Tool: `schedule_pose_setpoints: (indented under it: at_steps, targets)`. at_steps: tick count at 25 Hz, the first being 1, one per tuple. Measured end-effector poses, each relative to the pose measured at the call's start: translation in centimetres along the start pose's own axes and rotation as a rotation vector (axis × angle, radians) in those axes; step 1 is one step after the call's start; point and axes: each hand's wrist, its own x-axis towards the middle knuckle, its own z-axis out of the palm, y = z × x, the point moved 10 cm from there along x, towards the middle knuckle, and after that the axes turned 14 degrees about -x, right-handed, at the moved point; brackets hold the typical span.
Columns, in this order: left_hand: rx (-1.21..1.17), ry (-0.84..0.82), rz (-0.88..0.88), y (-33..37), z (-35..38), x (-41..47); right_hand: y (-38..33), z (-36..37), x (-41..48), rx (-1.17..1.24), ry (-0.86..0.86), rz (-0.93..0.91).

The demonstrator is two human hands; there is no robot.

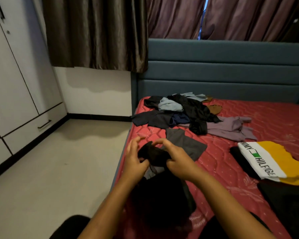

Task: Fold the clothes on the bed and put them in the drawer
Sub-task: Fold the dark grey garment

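Both my hands hold a small black garment [151,155] bunched above the near left edge of the red mattress [231,169]. My left hand [135,157] grips its left side from below with the upper fingers spread. My right hand [176,157] pinches its right side. The cloth hangs down into a dark mass [162,195] below my wrists. A folded grey piece [185,144] lies just behind my hands. A loose pile of dark, light blue and brown clothes [179,111] sits near the headboard, with a mauve garment [231,128] spread beside it.
A folded white, yellow and black shirt [266,161] lies at the right, with a dark folded item [286,200] in front of it. White wardrobe doors and a drawer with a handle [44,124] line the left wall. A bare floor [59,169] runs between them and the bed.
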Motion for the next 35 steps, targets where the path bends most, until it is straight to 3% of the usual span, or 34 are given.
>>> schedule_pose_setpoints:
  at_steps: [2, 4, 5, 7, 9, 11, 15, 17, 19, 22, 24, 28, 30, 31, 32, 35]
  targets:
    - [0.332, -0.287, 0.188, 2.5, 2.4, 3.3, -2.5, -2.9, 1.5, -0.146, -0.090, -0.152]
    - [0.351, -0.472, 0.100, 3.0, 3.8, 5.9, -3.7, -6.6, 2.8, -0.245, -0.098, -0.204]
    - [0.357, -0.479, 0.044, 3.3, 3.8, 7.0, -3.8, -8.3, 3.4, -0.282, -0.083, -0.199]
    - [0.484, -0.304, 0.072, 4.8, 2.6, 9.3, -2.6, -11.0, 4.5, -0.423, -0.013, -0.118]
    - [0.649, -0.056, 0.193, 7.2, 0.8, 10.6, 1.0, -11.9, 5.1, -0.718, 0.066, 0.048]
    - [0.636, 0.083, 0.253, 8.9, -0.2, 11.0, 5.7, -10.5, 4.8, -0.882, 0.075, 0.198]
    - [0.699, 0.019, 0.088, 3.8, -2.0, 11.1, 15.4, -5.4, 1.9, -0.614, -0.024, 0.521]
    - [0.820, -0.035, -0.038, -1.0, -3.6, 9.5, 17.1, -3.5, 0.6, -0.457, 0.025, 0.546]
    - [0.920, -0.071, -0.182, -6.7, -6.2, 6.2, 17.4, 0.5, -0.2, -0.388, -0.130, 0.435]
    - [1.015, -0.148, -0.486, -16.0, -11.1, -0.3, 18.7, 8.7, -4.3, -0.331, -0.615, 0.344]
    - [0.884, -0.153, -0.627, -20.2, -12.2, -3.4, 20.4, 12.5, -6.9, -0.455, -0.842, 0.340]
    - [0.387, -0.093, -0.853, -24.7, -9.4, -5.9, 23.4, 15.4, -7.2, -0.631, -0.930, 0.453]
    - [0.037, 0.075, -1.171, -24.9, -7.9, -6.4, 24.4, 13.0, -5.0, -0.491, -0.838, 0.637]
    - [-0.141, 0.144, -1.272, -23.6, -6.4, -5.1, 24.7, 10.2, -2.5, -0.320, -0.660, 0.757]
    - [-0.292, 0.189, -1.262, -21.3, -4.9, -1.6, 24.9, 6.1, 0.8, -0.127, -0.377, 0.849]
    - [-0.695, 0.236, -0.746, -7.3, -0.7, 18.1, 20.9, -13.6, 11.6, 0.179, 0.567, 0.745]
